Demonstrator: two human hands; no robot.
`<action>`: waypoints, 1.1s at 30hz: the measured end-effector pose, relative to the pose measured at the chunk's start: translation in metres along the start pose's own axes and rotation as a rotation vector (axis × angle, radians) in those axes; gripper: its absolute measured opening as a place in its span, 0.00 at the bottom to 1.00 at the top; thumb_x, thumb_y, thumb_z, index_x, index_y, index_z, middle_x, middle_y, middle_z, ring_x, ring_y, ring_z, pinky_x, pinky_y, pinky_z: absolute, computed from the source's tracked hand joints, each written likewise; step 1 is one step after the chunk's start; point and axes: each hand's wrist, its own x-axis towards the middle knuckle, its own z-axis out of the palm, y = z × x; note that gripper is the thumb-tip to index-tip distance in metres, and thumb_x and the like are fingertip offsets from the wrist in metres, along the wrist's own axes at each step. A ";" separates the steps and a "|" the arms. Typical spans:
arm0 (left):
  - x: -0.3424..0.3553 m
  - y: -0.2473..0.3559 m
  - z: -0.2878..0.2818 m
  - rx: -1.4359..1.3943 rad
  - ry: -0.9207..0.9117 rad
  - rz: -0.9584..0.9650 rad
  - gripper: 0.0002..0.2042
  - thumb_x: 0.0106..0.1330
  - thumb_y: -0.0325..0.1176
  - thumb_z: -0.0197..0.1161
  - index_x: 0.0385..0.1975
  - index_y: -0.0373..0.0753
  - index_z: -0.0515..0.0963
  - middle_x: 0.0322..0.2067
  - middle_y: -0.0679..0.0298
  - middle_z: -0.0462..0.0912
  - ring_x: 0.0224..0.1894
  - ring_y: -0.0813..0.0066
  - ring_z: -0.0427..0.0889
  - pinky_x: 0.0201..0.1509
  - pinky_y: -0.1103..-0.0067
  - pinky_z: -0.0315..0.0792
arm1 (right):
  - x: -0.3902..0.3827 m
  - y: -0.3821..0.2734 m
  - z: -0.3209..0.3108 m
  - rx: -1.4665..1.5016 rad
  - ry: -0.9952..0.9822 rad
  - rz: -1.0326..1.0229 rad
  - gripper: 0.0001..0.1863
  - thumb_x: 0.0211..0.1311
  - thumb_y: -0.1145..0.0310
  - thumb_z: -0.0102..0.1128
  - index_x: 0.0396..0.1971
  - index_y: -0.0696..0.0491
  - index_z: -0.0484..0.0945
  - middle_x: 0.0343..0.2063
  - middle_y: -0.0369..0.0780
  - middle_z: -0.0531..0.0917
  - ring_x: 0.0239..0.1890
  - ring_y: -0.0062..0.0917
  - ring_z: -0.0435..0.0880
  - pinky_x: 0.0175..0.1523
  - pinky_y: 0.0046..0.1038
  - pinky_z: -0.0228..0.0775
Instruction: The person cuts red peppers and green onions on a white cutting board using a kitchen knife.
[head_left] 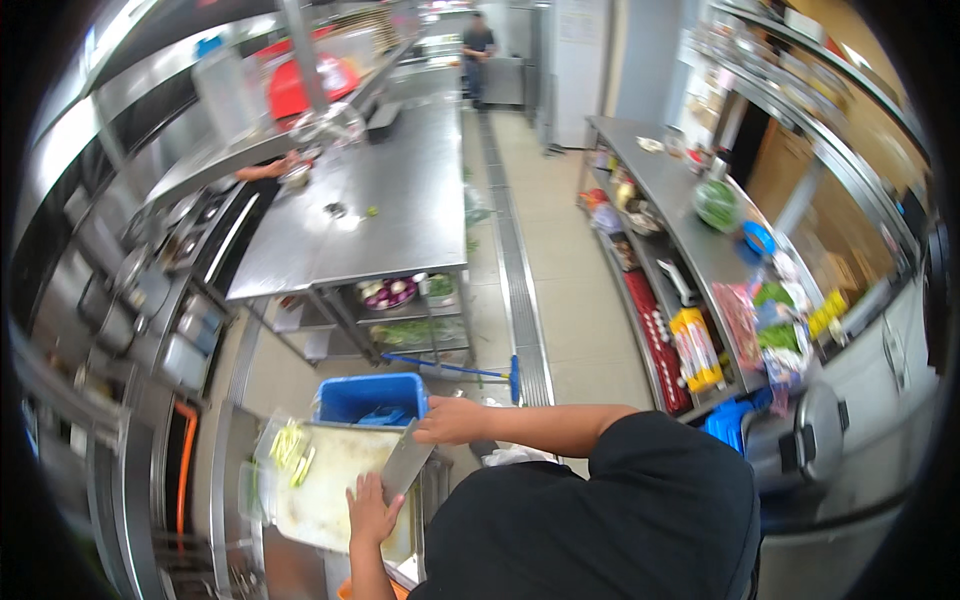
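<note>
My right hand [450, 421] is closed round the handle of a cleaver [404, 462]. Its broad blade slants down over the right part of a white cutting board [325, 512]. Beside the blade my left hand [371, 512] lies low over the board with fingers apart, the fingertips close to the steel; whether they touch it I cannot tell. Pale green vegetable strips [290, 450] lie in a loose pile at the board's far left corner. Just beyond the board stands a blue bin [370, 392], with some blue material inside.
A steel table [390, 225] stands ahead, with purple onions [388, 293] on its lower shelf. A blue-handled floor tool [514, 380] lies across the aisle by a drain grate [520, 270]. Along the right runs a counter [670, 190] of produce. Another person [477, 55] stands far back.
</note>
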 end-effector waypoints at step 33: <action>-0.003 -0.055 -0.016 -0.319 0.321 -0.029 0.37 0.66 0.28 0.70 0.79 0.37 0.71 0.79 0.40 0.66 0.80 0.39 0.65 0.84 0.58 0.63 | -0.037 -0.024 -0.041 0.678 0.169 0.964 0.14 0.64 0.60 0.74 0.37 0.49 0.77 0.27 0.43 0.87 0.34 0.49 0.88 0.40 0.48 0.75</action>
